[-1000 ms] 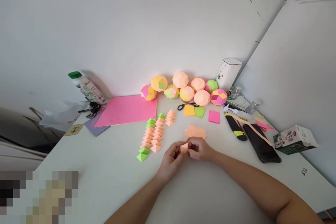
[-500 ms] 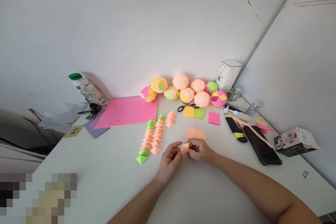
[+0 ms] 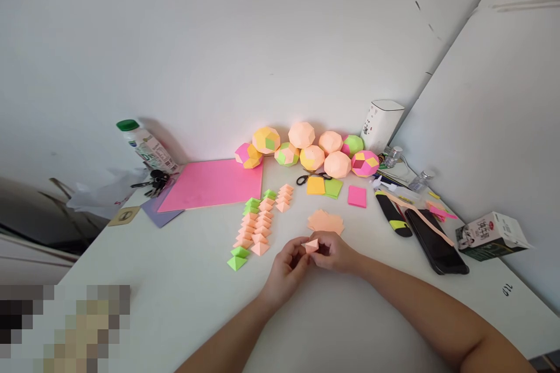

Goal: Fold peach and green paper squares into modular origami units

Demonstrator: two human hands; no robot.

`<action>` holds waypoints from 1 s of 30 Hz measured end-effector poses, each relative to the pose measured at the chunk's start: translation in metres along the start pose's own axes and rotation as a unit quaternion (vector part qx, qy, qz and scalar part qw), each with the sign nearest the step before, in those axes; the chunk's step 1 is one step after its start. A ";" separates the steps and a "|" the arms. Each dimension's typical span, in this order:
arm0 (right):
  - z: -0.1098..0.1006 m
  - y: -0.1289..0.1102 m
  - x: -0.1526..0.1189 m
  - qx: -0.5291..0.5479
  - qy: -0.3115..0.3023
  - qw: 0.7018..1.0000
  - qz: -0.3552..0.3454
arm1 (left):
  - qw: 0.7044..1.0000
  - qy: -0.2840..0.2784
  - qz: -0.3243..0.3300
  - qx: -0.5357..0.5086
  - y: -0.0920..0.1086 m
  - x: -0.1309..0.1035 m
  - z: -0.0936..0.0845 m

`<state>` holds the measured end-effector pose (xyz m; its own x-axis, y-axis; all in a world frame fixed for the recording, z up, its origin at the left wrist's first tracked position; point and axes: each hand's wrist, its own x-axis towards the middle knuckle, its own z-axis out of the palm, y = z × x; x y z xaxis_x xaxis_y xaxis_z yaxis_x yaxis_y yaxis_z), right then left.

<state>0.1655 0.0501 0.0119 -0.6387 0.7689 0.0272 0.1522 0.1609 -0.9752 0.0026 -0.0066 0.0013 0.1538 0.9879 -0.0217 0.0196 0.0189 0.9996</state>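
Note:
A small peach folded paper piece point(image 3: 311, 246) is pinched between my two hands above the near part of the table. My left hand point(image 3: 286, 271) grips its left side, and my right hand point(image 3: 335, 252) has it from the right, thumb and fingers closed. Fingers hide part of the folds. Just beyond the right hand lies a pile of flat peach paper sheets point(image 3: 326, 222). Left of my hands, overlapping rows of folded paper units point(image 3: 261, 230), peach with some green, lie on the table.
Faceted paper balls point(image 3: 301, 135) stand along the wall. Scissors point(image 3: 303, 179) lie by yellow point(image 3: 315, 185), green point(image 3: 333, 188) and pink sheets point(image 3: 357, 196). A pink board point(image 3: 214, 183) is at the left. At the right are a cutter point(image 3: 394, 214), phone point(image 3: 435, 242) and milk carton point(image 3: 492, 236).
The folded paper piece has tilted and shifted slightly right. My left hand has moved in closer to my right hand, and its fingers have curled further around the paper.

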 end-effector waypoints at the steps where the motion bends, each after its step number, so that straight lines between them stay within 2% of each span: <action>1: 0.000 0.001 0.000 -0.005 0.000 1.000 0.002 | 1.000 -0.003 0.002 0.008 0.001 0.000 0.000; 7: 0.002 0.002 0.000 -0.028 0.000 1.000 0.009 | 1.000 -0.015 0.006 0.019 0.006 -0.001 0.001; 11: 0.001 0.004 0.000 -0.024 0.019 1.000 0.004 | 1.000 -0.005 -0.014 -0.008 0.008 0.001 0.000; 16: -0.002 0.003 0.000 0.027 0.038 0.999 0.021 | 0.996 0.017 -0.042 -0.073 0.008 0.003 -0.002; 23: -0.001 -0.001 -0.001 0.117 0.045 0.992 0.003 | 0.987 0.052 -0.060 -0.138 0.007 0.004 -0.005; 26: 0.001 0.001 -0.002 0.086 0.066 0.993 -0.038 | 0.985 0.046 -0.059 -0.156 0.007 0.004 -0.006; 30: 0.004 0.004 -0.002 -0.023 0.083 0.987 -0.139 | 0.987 0.026 -0.054 -0.152 0.006 0.004 -0.005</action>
<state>0.1644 0.0470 0.0073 -0.5283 0.7815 0.3318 0.0245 0.4047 -0.9141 -0.0020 -0.0020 0.0076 0.1157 0.9841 -0.1346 -0.2661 0.1613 0.9503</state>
